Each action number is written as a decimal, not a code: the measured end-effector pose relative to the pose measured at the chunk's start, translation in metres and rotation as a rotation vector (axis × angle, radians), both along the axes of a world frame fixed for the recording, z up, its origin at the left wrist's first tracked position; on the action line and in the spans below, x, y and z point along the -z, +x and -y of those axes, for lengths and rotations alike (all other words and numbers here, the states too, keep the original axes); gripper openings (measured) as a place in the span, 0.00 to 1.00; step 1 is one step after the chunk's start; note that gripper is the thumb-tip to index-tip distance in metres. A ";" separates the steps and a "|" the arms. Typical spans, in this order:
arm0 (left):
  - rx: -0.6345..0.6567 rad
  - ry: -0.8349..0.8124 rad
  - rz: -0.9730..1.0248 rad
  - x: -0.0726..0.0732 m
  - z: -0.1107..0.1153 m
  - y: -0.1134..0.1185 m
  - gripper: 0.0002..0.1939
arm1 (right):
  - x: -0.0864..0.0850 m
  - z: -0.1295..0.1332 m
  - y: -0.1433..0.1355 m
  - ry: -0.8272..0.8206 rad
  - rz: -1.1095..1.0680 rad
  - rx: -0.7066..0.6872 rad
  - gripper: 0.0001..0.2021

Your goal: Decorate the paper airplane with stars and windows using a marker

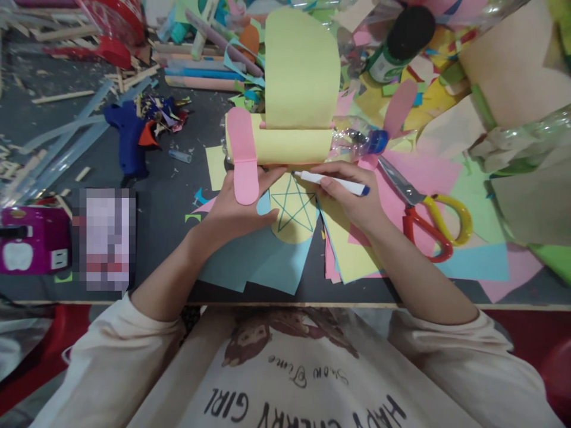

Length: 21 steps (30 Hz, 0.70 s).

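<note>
My right hand (352, 190) is closed around a white marker (334, 181) with a blue end, its tip at the top point of a star drawn on a yellow paper disc (292, 217). My left hand (243, 205) has its fingers spread, thumb and fingertips at the disc's left side. Just beyond my hands lies a plastic bottle (352, 138) wrapped in yellow paper, with a blue cap. A pink paper strip (245, 157) hangs over its left end, above my left hand, and a large yellow paper piece (301, 68) extends from its far side. Blue paper (267, 261) lies beneath the disc.
Scissors (414, 208) with red and yellow handles lie right of my right hand. A blue glue gun (129, 137) and a purple box (33, 241) are on the left. A green bottle (401, 44) with a black cap stands among paper scraps at the back right.
</note>
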<state>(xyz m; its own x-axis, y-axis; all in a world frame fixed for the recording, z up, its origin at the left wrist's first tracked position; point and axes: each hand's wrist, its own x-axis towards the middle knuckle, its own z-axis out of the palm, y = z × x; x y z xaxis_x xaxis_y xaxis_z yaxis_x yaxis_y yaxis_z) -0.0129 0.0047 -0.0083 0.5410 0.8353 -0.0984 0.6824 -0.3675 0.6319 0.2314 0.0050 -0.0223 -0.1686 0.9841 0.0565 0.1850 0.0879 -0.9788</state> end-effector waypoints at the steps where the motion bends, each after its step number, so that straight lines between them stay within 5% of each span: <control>1: -0.001 0.000 -0.001 0.000 0.000 0.000 0.38 | 0.000 0.000 0.000 0.003 0.003 0.003 0.12; 21: -0.013 -0.029 -0.079 -0.007 0.001 0.003 0.37 | -0.005 0.003 -0.003 -0.042 0.013 0.022 0.12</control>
